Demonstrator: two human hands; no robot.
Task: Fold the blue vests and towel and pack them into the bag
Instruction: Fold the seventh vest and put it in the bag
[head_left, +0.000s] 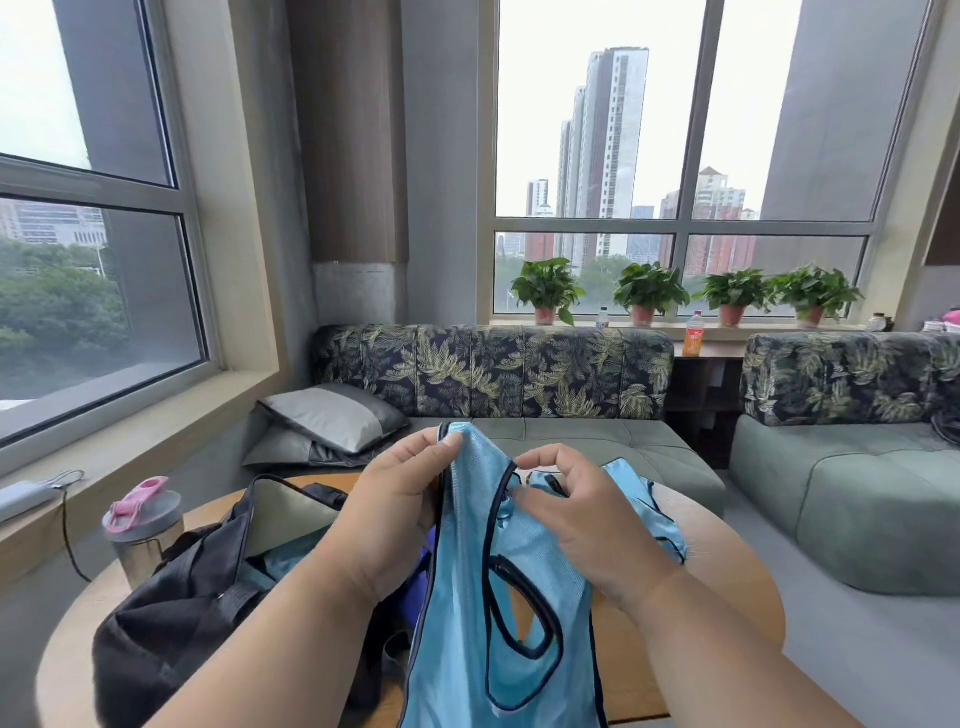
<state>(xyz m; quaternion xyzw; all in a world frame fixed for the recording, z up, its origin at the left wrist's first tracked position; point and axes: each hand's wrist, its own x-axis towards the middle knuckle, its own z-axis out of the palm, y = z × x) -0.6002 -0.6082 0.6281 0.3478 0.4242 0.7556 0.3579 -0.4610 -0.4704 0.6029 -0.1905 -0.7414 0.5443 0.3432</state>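
The vest (483, 587) is shiny light blue mesh with dark trim, hanging in front of the person over the round bench (727, 561). Left hand (395, 499) pinches the top strap between thumb and fingers. Right hand (576, 514) has fingers curled on the neckline edge. A second blue vest (639, 499) lies behind on the bench. One black bag (171, 618) sits open to the left, one shaker bottle (143, 530) beside it.
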